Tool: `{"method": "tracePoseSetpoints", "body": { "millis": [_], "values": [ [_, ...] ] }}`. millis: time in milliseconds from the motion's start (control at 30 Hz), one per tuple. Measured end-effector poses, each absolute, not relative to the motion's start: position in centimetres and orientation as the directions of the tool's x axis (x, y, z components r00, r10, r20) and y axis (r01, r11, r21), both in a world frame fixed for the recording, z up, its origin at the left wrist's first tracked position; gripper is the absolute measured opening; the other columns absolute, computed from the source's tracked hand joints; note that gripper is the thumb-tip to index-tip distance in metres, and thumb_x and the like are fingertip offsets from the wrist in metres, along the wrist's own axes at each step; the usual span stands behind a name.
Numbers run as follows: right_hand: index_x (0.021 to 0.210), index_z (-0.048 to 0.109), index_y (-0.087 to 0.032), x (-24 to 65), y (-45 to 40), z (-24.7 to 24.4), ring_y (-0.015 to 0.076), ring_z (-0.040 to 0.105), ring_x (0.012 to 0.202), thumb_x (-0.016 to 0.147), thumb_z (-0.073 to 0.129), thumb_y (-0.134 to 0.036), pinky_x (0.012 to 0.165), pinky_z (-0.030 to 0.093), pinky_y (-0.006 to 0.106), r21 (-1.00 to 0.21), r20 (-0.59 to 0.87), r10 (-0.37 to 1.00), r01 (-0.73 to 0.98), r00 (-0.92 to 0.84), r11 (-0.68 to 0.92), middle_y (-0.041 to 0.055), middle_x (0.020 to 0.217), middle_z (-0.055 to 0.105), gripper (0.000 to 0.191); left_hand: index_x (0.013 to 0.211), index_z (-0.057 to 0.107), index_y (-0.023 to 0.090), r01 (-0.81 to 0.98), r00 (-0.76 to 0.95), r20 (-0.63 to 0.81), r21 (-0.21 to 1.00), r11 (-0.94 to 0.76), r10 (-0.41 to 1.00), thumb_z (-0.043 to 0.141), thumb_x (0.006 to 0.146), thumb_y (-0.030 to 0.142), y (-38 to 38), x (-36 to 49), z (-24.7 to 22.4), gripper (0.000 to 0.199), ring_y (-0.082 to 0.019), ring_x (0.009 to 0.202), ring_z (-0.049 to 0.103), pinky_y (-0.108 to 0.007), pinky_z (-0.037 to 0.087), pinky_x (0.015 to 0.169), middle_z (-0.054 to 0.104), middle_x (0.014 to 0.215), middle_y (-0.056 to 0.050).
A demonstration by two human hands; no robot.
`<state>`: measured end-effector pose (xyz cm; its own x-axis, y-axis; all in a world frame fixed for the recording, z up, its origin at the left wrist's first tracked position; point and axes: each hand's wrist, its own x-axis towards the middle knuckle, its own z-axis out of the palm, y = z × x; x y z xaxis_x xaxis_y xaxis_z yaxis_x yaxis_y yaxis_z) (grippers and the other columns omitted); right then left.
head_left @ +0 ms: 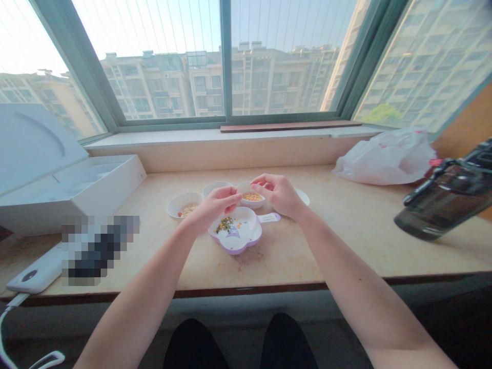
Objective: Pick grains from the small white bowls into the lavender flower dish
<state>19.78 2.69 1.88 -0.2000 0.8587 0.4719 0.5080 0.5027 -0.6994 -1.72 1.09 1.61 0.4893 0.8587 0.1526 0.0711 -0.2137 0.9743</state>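
Observation:
My left hand (223,203) is closed in a pinch above the back left rim of a white and purple shaped dish (246,233) with a short handle. Green and yellow grains (228,224) lie in the dish's left part, beside a printed cartoon figure. My right hand (280,193) pinches over a white bowl (257,204) of yellow grains (252,197). Anything between either hand's fingertips is too small to make out. A white bowl (172,206) with pale flakes and a red bit stands left of my left hand.
Another white bowl (215,185) stands behind, and a white dish (303,196) is partly hidden by my right hand. Left are an open white box (103,179) and a cabled white device (36,271). Right are a plastic bag (384,156) and a dark bottle (434,205).

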Motion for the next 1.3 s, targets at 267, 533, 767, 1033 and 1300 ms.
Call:
{"method": "tracePoseSetpoints", "body": {
  "millis": [267, 533, 767, 1033, 1300],
  "values": [
    [0.095, 0.073, -0.017, 18.3, 1.6, 1.5, 0.012, 0.061, 0.06, 0.077, 0.078, -0.049, 0.053, 0.045, 0.024, -0.881, 0.354, 0.857, 0.174, -0.376, 0.44, 0.0016, 0.079, 0.071, 0.036, 0.075, 0.051, 0.016, -0.156, 0.526, 0.084, 0.988, -0.001, 0.846, 0.075, 0.082, 0.04, 1.2, -1.3, 1.1, 0.034, -0.007, 0.06, 0.036, -0.023, 0.029, 0.057, 0.04, 0.066, 0.005],
    [0.09, 0.077, -0.018, 18.1, 2.1, 0.6, 0.0122, 0.058, 0.055, 0.078, 0.076, -0.049, 0.051, 0.043, 0.025, -0.849, 0.375, 0.867, 0.255, -0.328, 0.464, 0.0013, 0.069, 0.07, 0.034, 0.076, 0.049, 0.017, -0.14, 0.508, 0.057, 0.99, 0.018, 0.859, 0.075, 0.081, 0.041, 1.3, -1.0, 0.7, 0.036, -0.006, 0.059, 0.034, -0.023, 0.026, 0.055, 0.039, 0.068, 0.005],
    [0.092, 0.079, -0.021, 18.3, 2.4, 0.2, 0.0137, 0.061, 0.068, 0.087, 0.067, -0.038, 0.065, 0.047, 0.027, -0.658, 0.53, 0.788, 0.434, -0.314, 0.615, 0.003, 0.087, 0.076, 0.021, 0.084, 0.056, 0.017, -0.002, 0.435, 0.106, 0.993, -0.117, 0.894, 0.066, 0.086, 0.041, 1.0, -1.0, 0.7, 0.026, -0.007, 0.055, 0.036, -0.023, 0.026, 0.053, 0.043, 0.065, 0.005],
    [0.1, 0.072, -0.019, 19.4, 3.0, 1.1, 0.016, 0.063, 0.069, 0.095, 0.053, -0.037, 0.069, 0.047, 0.028, -0.552, 0.557, 0.809, 0.644, -0.187, 0.529, 0.0051, 0.093, 0.076, 0.027, 0.096, 0.07, 0.015, 0.353, 0.32, 0.267, 0.857, -0.376, 0.909, 0.059, 0.089, 0.028, 1.5, -1.3, 0.9, 0.018, -0.012, 0.073, 0.056, -0.025, 0.042, 0.068, 0.066, 0.083, -0.003],
    [0.085, 0.077, -0.02, 24.6, 3.9, 2.6, 0.0253, 0.069, 0.082, 0.085, 0.056, -0.025, 0.07, 0.046, 0.032, -0.261, 0.351, 0.935, 0.964, 0.053, 0.043, 0.0101, 0.089, 0.077, 0.021, 0.095, 0.072, 0.019, 0.56, 0.232, 0.352, 0.714, -0.421, 0.907, 0.057, 0.092, 0.03, 2.2, -1.8, 0.3, 0.019, -0.016, 0.077, 0.061, -0.028, 0.047, 0.075, 0.071, 0.084, -0.004]
  ]
}}
